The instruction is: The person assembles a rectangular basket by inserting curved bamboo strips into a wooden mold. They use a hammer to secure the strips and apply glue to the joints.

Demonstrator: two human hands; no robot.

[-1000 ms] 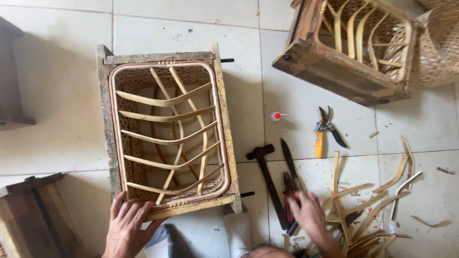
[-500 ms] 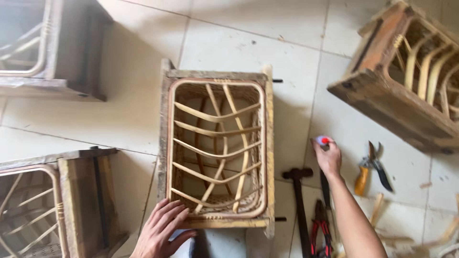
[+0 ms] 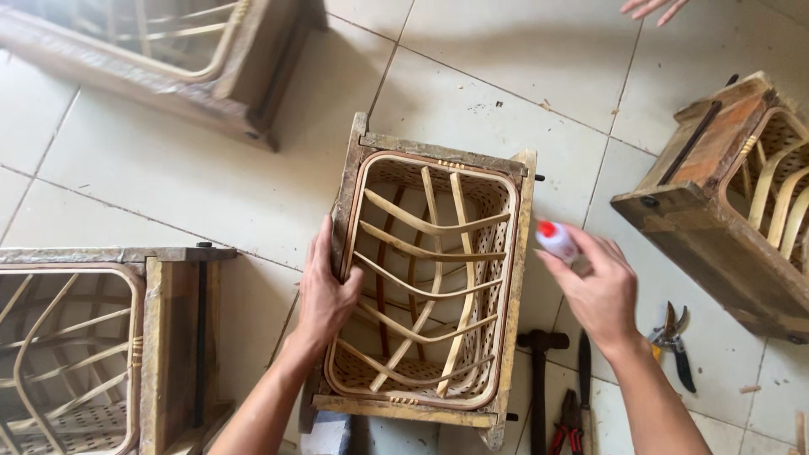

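I take the wooden mould frame (image 3: 514,278) with the woven rattan basket (image 3: 430,278) seated inside it as my landmark; it lies on the pale tiled floor (image 3: 168,181), opening up, directly below me.

Nearest to me, just off the frame's near right corner, lie a hammer (image 3: 539,371), red-handled pliers (image 3: 569,425) and a dark blade-like tool (image 3: 585,371), side by side on the tiles within easy reach of my right arm. A little further right of them sit the orange-handled pruning shears (image 3: 674,341).

My left hand (image 3: 324,291) clamps the frame's left wall, fingers curled over the rim and onto the basket's edge, which I judge steadies the mould so it does not slide on the smooth floor. My right hand (image 3: 594,282) hovers just outside the frame's right wall, closed around a small white bottle with a red cap (image 3: 554,238), its capped end tilted toward the basket rim, close to it but not touching.

Left of the frame, another mould with a basket (image 3: 101,345) stands apart, leaving a strip of bare tile between them. Right of the frame a third mould (image 3: 725,211) lies tilted, with a floor gap wide enough for my right forearm. Beyond the frame's far left corner a fourth mould (image 3: 168,59) sits well apart, and far beyond its right side someone else's fingertips (image 3: 653,7) show at the top edge.
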